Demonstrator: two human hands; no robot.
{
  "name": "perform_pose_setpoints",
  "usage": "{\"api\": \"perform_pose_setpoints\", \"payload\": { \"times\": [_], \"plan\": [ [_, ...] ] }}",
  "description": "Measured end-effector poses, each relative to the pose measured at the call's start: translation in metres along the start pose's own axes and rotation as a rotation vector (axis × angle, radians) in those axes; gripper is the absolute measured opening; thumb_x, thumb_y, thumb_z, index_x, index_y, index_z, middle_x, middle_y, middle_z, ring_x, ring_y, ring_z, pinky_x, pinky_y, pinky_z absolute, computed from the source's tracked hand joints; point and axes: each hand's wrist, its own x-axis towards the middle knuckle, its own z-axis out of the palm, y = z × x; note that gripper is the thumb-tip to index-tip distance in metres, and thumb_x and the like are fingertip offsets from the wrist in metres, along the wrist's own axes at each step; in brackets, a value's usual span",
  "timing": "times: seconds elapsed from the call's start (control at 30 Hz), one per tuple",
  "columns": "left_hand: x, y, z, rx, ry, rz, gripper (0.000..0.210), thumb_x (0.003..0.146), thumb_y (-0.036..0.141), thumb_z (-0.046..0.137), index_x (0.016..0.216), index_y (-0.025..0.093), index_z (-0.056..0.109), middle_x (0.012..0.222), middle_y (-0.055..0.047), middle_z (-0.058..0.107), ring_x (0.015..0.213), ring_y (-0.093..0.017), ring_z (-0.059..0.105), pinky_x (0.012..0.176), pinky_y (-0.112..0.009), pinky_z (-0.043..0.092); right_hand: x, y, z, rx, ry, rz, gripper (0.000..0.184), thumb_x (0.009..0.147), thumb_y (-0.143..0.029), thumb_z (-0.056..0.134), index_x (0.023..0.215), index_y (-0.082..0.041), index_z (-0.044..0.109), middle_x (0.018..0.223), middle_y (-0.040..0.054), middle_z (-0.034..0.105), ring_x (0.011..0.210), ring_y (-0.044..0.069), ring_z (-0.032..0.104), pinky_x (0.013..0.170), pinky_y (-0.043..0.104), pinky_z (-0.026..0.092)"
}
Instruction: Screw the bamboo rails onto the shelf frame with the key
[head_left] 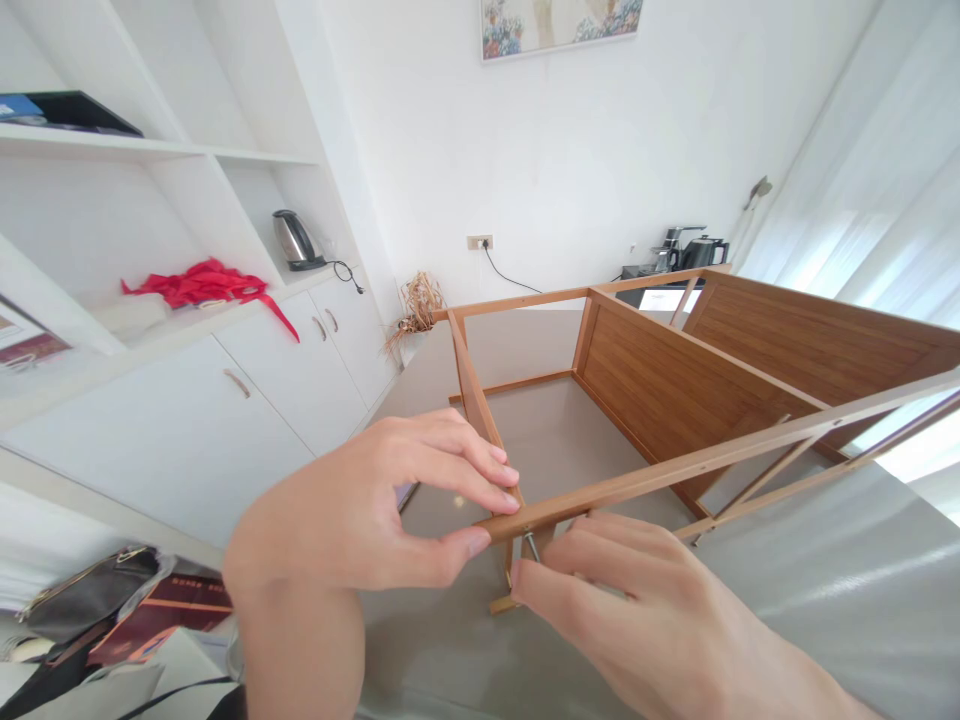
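Note:
A wooden frame (645,478) of slim rails and brown slatted panels lies on the grey table. My left hand (375,500) grips the near left corner, its thumb at the rail's end and its fingers over the top. Just to the right, my right hand (630,600) is closed around a thin silver metal rod (532,546). The rod meets the outer face of the rail beside the corner joint. Whether it is a bolt or a tool, I cannot tell, since my fingers hide the rest.
The grey table (435,650) extends beneath the frame. White cabinets (247,370) line the left, holding a kettle (295,240) and red ribbon (206,285). Bags (90,595) sit at lower left. Coffee equipment (679,255) stands behind the frame, and a curtain (862,190) hangs at right.

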Motion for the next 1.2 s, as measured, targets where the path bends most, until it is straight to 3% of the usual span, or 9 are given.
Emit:
{"api": "perform_pose_setpoints", "payload": {
  "times": [0.1, 0.27, 0.37, 0.53, 0.63, 0.77, 0.93, 1.07, 1.2],
  "plan": [
    [0.000, 0.000, 0.000, 0.000, 0.001, 0.000, 0.035, 0.077, 0.010, 0.072, 0.108, 0.025, 0.077, 0.108, -0.008, 0.075, 0.103, -0.021, 0.070, 0.092, -0.030, 0.059, 0.003, 0.004, 0.003, 0.042, 0.010, -0.087, 0.016, 0.101, -0.016, 0.048, 0.096, -0.018, 0.063, 0.072, -0.0015, 0.059, 0.062, 0.009, 0.055, 0.063, 0.020, 0.045],
    [0.000, -0.001, -0.002, -0.007, -0.005, 0.008, 0.035, 0.077, 0.011, 0.072, 0.109, 0.026, 0.077, 0.108, -0.008, 0.075, 0.102, -0.021, 0.071, 0.091, -0.031, 0.059, 0.000, 0.006, 0.003, -0.010, 0.031, -0.065, 0.012, 0.100, -0.022, 0.055, 0.104, -0.017, 0.065, 0.077, 0.0011, 0.066, 0.066, 0.011, 0.061, 0.067, 0.022, 0.050],
    [0.001, -0.002, -0.003, -0.005, -0.018, 0.019, 0.035, 0.078, 0.012, 0.072, 0.110, 0.026, 0.077, 0.108, -0.008, 0.075, 0.103, -0.021, 0.071, 0.091, -0.030, 0.059, 0.000, 0.005, 0.003, -0.040, 0.044, -0.075, 0.011, 0.100, -0.023, 0.056, 0.098, -0.018, 0.066, 0.072, -0.0006, 0.062, 0.063, 0.010, 0.059, 0.064, 0.023, 0.048],
    [0.000, -0.001, -0.003, 0.006, -0.025, 0.000, 0.034, 0.080, 0.013, 0.072, 0.111, 0.027, 0.076, 0.111, -0.008, 0.075, 0.106, -0.021, 0.070, 0.094, -0.030, 0.058, 0.006, 0.004, 0.009, -0.124, 0.271, -0.095, 0.002, 0.093, -0.018, 0.065, 0.092, -0.017, 0.067, 0.067, -0.0025, 0.059, 0.059, 0.009, 0.054, 0.056, 0.022, 0.043],
    [-0.001, -0.001, -0.002, -0.002, -0.012, -0.005, 0.034, 0.078, 0.012, 0.072, 0.109, 0.027, 0.077, 0.110, -0.008, 0.075, 0.104, -0.021, 0.070, 0.093, -0.029, 0.058, 0.006, 0.005, 0.013, -0.085, 0.360, -0.086, 0.018, 0.090, -0.010, 0.065, 0.107, -0.016, 0.064, 0.075, -0.0007, 0.065, 0.065, 0.010, 0.059, 0.062, 0.023, 0.050],
    [0.000, -0.002, -0.002, -0.007, -0.017, -0.011, 0.037, 0.076, 0.011, 0.072, 0.109, 0.027, 0.077, 0.110, -0.007, 0.075, 0.104, -0.020, 0.070, 0.093, -0.030, 0.058, 0.002, 0.006, 0.014, 0.014, 0.328, 0.003, 0.047, 0.093, -0.010, 0.060, 0.138, -0.015, 0.046, 0.086, 0.0003, 0.069, 0.070, 0.010, 0.062, 0.067, 0.023, 0.055],
    [-0.001, -0.003, -0.002, -0.020, -0.009, -0.017, 0.033, 0.077, 0.013, 0.072, 0.107, 0.027, 0.078, 0.109, -0.007, 0.075, 0.103, -0.021, 0.070, 0.094, -0.031, 0.058, 0.002, 0.004, 0.001, 0.033, 0.220, 0.016, 0.018, 0.095, -0.018, 0.063, 0.112, -0.018, 0.060, 0.076, -0.0018, 0.065, 0.064, 0.009, 0.062, 0.062, 0.019, 0.053],
    [-0.001, -0.003, -0.002, -0.027, -0.007, -0.010, 0.033, 0.077, 0.013, 0.072, 0.107, 0.027, 0.077, 0.108, -0.008, 0.076, 0.104, -0.021, 0.070, 0.094, -0.032, 0.057, 0.000, 0.007, -0.011, 0.003, 0.124, 0.023, 0.022, 0.095, -0.018, 0.064, 0.117, -0.017, 0.061, 0.086, 0.0013, 0.070, 0.072, 0.011, 0.068, 0.071, 0.019, 0.056],
    [-0.001, -0.004, -0.002, -0.028, -0.007, -0.009, 0.034, 0.077, 0.013, 0.073, 0.108, 0.027, 0.077, 0.109, -0.007, 0.075, 0.104, -0.021, 0.070, 0.094, -0.032, 0.058, -0.003, 0.008, -0.014, -0.020, 0.092, 0.020, 0.019, 0.097, -0.017, 0.059, 0.116, -0.017, 0.062, 0.084, 0.0010, 0.068, 0.069, 0.011, 0.066, 0.066, 0.019, 0.054]
  ]
}}
